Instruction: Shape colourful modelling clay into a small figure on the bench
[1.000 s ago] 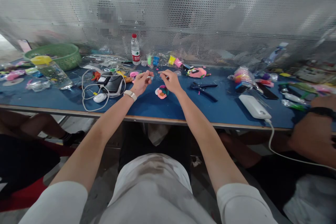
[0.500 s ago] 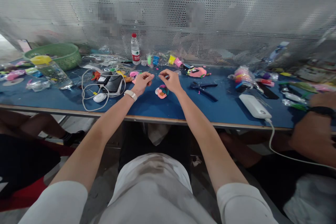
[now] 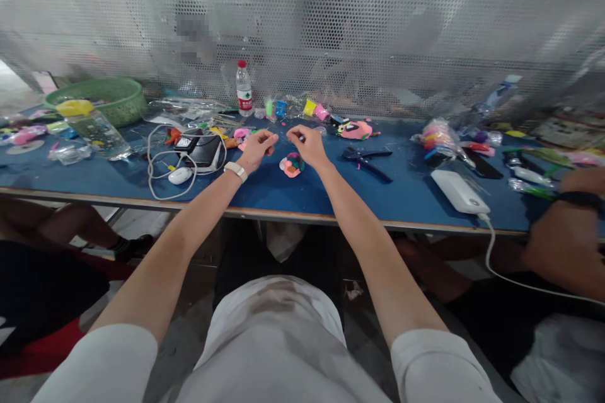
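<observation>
Both hands hover over the blue table (image 3: 265, 192), a small gap between their fingertips. My left hand (image 3: 258, 148), with a pale band at the wrist, is closed in a pinch; whatever it holds is too small to make out. My right hand (image 3: 308, 145) also pinches, and a tiny dark spot shows by its fingers that I cannot name. On the table just below and between them lies a small multicoloured clay piece (image 3: 292, 165) in pink, teal and orange, touched by neither hand. Pink clay (image 3: 242, 134) rests behind my left hand.
Dark-handled pliers (image 3: 368, 157) lie right of my right hand, near a pink clay figure (image 3: 355, 130). A red-capped bottle (image 3: 244, 91) stands behind. Left are a cabled black device (image 3: 203, 150) and a green basin (image 3: 127, 101). A white power bank (image 3: 458, 191) and a co-worker's arm (image 3: 574, 227) are right.
</observation>
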A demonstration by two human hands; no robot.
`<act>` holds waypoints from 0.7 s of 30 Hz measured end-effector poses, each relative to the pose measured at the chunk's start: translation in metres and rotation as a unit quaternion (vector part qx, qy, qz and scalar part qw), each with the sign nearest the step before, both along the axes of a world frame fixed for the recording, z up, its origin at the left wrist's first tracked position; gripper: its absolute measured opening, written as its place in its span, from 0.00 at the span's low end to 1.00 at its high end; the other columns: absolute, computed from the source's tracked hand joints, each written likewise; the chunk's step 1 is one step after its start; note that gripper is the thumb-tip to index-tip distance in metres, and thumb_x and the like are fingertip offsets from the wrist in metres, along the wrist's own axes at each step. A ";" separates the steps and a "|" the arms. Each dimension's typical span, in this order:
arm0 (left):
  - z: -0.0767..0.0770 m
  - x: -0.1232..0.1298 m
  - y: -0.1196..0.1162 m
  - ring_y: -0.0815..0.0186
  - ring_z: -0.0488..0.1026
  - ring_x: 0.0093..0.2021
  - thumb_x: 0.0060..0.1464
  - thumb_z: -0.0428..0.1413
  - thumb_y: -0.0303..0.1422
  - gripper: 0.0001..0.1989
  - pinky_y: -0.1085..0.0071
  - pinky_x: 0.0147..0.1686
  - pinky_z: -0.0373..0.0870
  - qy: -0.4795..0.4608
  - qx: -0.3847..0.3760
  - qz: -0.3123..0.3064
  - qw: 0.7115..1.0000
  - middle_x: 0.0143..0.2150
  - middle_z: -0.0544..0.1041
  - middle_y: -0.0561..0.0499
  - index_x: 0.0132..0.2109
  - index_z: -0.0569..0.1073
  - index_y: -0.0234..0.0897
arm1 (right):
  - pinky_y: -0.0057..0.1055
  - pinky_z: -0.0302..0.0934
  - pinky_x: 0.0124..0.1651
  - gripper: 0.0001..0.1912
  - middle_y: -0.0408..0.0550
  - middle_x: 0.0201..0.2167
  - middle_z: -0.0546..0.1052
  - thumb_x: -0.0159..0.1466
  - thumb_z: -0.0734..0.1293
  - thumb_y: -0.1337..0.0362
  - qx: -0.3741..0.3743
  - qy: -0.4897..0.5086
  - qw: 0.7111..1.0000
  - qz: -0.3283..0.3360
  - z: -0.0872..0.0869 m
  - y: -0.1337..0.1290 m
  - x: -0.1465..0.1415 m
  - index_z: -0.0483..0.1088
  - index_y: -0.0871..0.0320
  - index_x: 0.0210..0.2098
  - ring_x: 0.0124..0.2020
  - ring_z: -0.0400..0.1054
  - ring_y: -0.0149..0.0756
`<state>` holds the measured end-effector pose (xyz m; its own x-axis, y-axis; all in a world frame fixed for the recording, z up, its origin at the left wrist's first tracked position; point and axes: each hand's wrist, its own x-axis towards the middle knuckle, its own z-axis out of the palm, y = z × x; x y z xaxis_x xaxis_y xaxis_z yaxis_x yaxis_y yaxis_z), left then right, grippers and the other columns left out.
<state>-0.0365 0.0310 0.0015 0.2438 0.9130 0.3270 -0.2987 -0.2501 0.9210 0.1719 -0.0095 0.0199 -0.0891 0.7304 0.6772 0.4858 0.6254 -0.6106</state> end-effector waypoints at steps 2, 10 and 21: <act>0.000 0.000 -0.001 0.76 0.66 0.19 0.54 0.83 0.45 0.26 0.77 0.20 0.58 -0.003 -0.002 0.000 1.000 0.21 0.70 0.60 0.32 0.74 0.38 | 0.44 0.73 0.50 0.37 0.50 0.35 0.86 0.75 0.64 0.25 -0.008 0.004 1.000 0.001 0.001 -0.002 0.000 0.79 0.52 0.38 0.38 0.78 0.45; 0.001 0.001 -0.002 0.76 0.66 0.19 0.57 0.81 0.44 0.26 0.77 0.21 0.58 0.010 -0.011 0.000 1.000 0.20 0.69 0.60 0.32 0.73 0.38 | 0.43 0.74 0.49 0.34 0.49 0.34 0.86 0.73 0.67 0.26 -0.026 0.015 1.000 0.005 -0.002 0.000 0.000 0.77 0.51 0.37 0.37 0.79 0.44; 0.000 0.000 -0.001 0.75 0.66 0.19 0.57 0.81 0.45 0.26 0.77 0.21 0.58 0.011 -0.005 -0.006 1.000 0.20 0.68 0.60 0.33 0.74 0.38 | 0.46 0.76 0.53 0.16 0.52 0.46 0.90 0.72 0.77 0.46 -0.025 -0.001 1.000 0.006 0.000 0.000 -0.001 0.88 0.52 0.43 0.43 0.81 0.47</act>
